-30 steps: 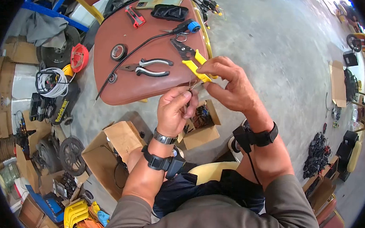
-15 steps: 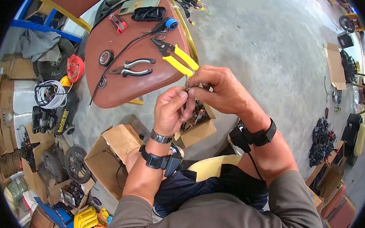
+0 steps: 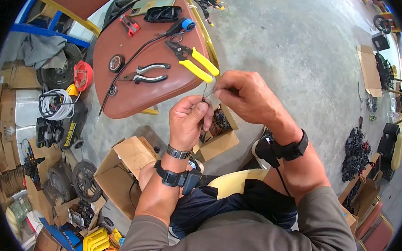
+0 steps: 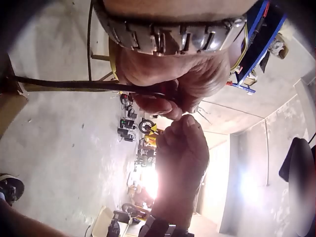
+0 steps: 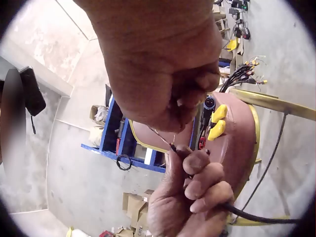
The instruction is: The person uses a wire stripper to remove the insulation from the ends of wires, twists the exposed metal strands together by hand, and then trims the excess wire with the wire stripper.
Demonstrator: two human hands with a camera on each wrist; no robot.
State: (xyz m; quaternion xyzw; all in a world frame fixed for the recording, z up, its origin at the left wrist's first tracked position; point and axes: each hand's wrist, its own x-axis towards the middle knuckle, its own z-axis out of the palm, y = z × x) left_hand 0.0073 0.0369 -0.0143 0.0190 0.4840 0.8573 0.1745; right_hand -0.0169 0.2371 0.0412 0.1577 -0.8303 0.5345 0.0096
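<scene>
My left hand [image 3: 187, 117] holds a black cable [image 5: 261, 218] close to its end, thumb over the curled fingers. Thin bare wires stick out past that thumb; a copper-coloured wire [image 5: 160, 137] runs up to my right hand [image 3: 247, 96]. The right thumb and forefinger pinch this wire, slightly above and to the right of the left fingertips. Just beyond both hands, yellow-handled wire strippers [image 3: 200, 66] lie on a brown chair seat [image 3: 133, 93]. Grey-and-black pliers [image 3: 151, 73] lie to their left.
Also on the seat are a tape roll [image 3: 117, 63], a cable with a blue connector [image 3: 188, 25], a red tool [image 3: 130, 26] and a black pouch [image 3: 163, 14]. Below the hands stand an open cardboard box [image 3: 216, 145] and a larger carton [image 3: 123, 166].
My right hand came from beside the yellow handles to the left fingertips, then drew slightly up and right with the wire. The left hand keeps its hold. The head view shifted.
</scene>
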